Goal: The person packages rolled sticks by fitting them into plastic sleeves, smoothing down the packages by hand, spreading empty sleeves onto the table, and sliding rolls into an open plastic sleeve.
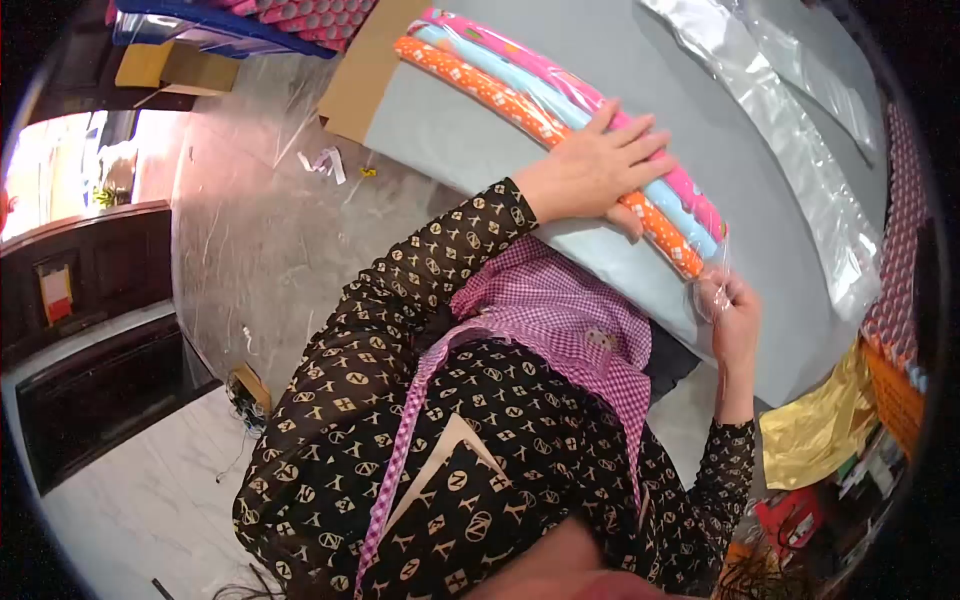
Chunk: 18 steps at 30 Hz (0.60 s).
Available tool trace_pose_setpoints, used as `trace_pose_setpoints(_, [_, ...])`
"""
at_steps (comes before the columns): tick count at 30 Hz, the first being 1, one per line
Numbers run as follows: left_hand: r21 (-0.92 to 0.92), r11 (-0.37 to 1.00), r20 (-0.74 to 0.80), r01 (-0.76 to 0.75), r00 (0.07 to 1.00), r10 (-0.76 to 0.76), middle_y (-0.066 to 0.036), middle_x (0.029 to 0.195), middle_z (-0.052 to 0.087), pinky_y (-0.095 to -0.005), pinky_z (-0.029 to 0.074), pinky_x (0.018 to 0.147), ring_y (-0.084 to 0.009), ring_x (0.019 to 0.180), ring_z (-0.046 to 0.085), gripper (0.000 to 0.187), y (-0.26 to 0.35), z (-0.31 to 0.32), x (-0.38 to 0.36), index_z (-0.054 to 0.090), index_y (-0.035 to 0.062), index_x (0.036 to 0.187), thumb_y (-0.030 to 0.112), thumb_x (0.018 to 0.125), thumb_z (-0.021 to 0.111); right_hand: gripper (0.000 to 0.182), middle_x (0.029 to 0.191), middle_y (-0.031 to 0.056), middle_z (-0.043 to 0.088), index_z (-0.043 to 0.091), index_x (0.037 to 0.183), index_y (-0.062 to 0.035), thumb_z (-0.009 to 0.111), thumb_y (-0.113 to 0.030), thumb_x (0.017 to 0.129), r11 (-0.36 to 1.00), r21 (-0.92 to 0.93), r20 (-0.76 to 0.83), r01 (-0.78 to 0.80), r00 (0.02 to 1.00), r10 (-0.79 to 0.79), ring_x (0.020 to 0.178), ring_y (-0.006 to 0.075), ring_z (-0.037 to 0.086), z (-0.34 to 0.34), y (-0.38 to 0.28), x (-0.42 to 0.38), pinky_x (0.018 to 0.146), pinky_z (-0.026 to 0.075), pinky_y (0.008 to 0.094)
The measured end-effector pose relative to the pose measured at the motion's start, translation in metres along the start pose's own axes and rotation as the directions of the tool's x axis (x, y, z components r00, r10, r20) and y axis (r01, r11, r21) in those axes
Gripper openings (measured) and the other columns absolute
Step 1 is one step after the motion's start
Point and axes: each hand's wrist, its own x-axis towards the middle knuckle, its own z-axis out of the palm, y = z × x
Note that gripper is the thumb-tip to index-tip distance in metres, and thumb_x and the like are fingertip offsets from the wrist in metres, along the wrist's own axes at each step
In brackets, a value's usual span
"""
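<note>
Three long patterned rolls lie side by side in clear plastic on the grey tabletop: an orange roll nearest my body, a light blue roll in the middle and a pink roll on the far side. My left hand rests flat across them, its fingers spread and its thumb over the orange one. At the right end of the rolls, my right hand has its fingers pinched on the loose end of the clear plastic wrapper.
Flat clear plastic sleeves lie across the far right of the table. Stacked pink rolls fill a blue crate at the top left. Brown cardboard sits by the table's left edge. Gold foil hangs at the right; scraps litter the floor.
</note>
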Motion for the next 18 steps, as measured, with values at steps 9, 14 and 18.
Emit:
trace_pose_setpoints(9, [0.005,1.0,0.065,0.017,0.998,-0.017,-0.011,0.137,0.048,-0.0574,0.026,0.108,-0.0301,0.132,0.041,0.088,0.0,-0.003,0.0,0.049,0.0111,0.131,0.067,0.065,0.064,0.016,0.069,-0.0014,0.06,0.067,0.096,-0.0038,0.06,-0.017,0.089,0.976,0.075,0.077,-0.204,0.977,0.198,0.048,0.0021,0.042,0.0,-0.013,0.006,0.041,0.029,0.018])
trace_pose_setpoints(14, [-0.023,1.0,0.006,0.005,1.0,-0.005,-0.012,0.13,0.051,-0.0576,0.028,0.106,-0.0312,0.129,0.043,0.083,0.001,-0.004,0.0,0.053,0.0101,0.126,0.062,0.063,0.07,0.016,0.061,-0.0025,0.055,0.066,0.09,-0.004,0.06,-0.019,0.089,0.957,-0.048,0.075,-0.285,0.955,0.288,0.04,0.0028,0.037,0.002,-0.023,0.009,0.036,0.024,0.0195])
trace_pose_setpoints(18, [-0.001,1.0,0.011,0.007,1.0,-0.007,-0.012,0.13,0.051,-0.058,0.028,0.106,-0.0312,0.129,0.043,0.084,0.001,-0.002,0.0,0.052,0.0101,0.126,0.063,0.063,0.069,0.015,0.055,-0.0035,0.051,0.064,0.084,-0.0046,0.061,-0.018,0.088,0.945,-0.076,0.053,-0.317,0.945,0.321,0.038,0.003,0.035,0.007,-0.031,0.009,0.035,0.023,0.0203])
